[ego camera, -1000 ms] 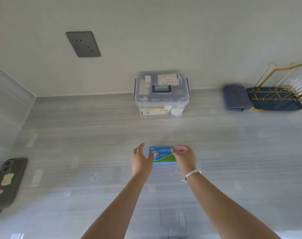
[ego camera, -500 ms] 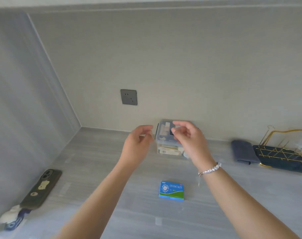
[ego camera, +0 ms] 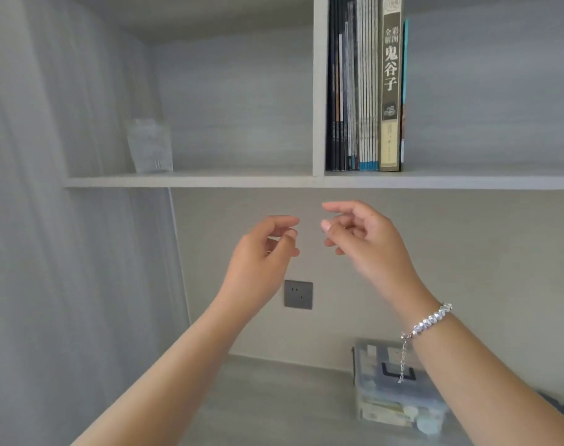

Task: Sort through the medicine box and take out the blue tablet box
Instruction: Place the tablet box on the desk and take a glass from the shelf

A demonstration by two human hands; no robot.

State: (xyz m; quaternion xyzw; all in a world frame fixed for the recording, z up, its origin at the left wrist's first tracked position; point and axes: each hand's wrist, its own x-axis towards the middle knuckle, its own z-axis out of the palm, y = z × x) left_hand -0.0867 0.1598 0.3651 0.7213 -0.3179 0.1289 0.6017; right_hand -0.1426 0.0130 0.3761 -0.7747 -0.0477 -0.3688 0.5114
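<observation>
The clear plastic medicine box (ego camera: pixel 387 387), lid closed with a dark handle, stands on the grey counter at the lower right, partly behind my right forearm. The blue tablet box is out of view. My left hand (ego camera: pixel 261 255) and my right hand (ego camera: pixel 364 243) are raised in the air in front of the wall, well above the counter. Their fingers are loosely curled and apart, fingertips facing each other, with nothing held in either. A silver bracelet sits on my right wrist.
A shelf board (ego camera: pixel 190 181) runs across just above my hands, with a clear glass (ego camera: pixel 150 146) on the left and a row of books (ego camera: pixel 364 85) right of a divider. A grey wall socket (ego camera: pixel 298 294) sits below my hands. A side wall closes the left.
My view has tilted up from the counter to the shelf. Both hands let go of the blue tablet box, left it on the counter and rose empty into the air.
</observation>
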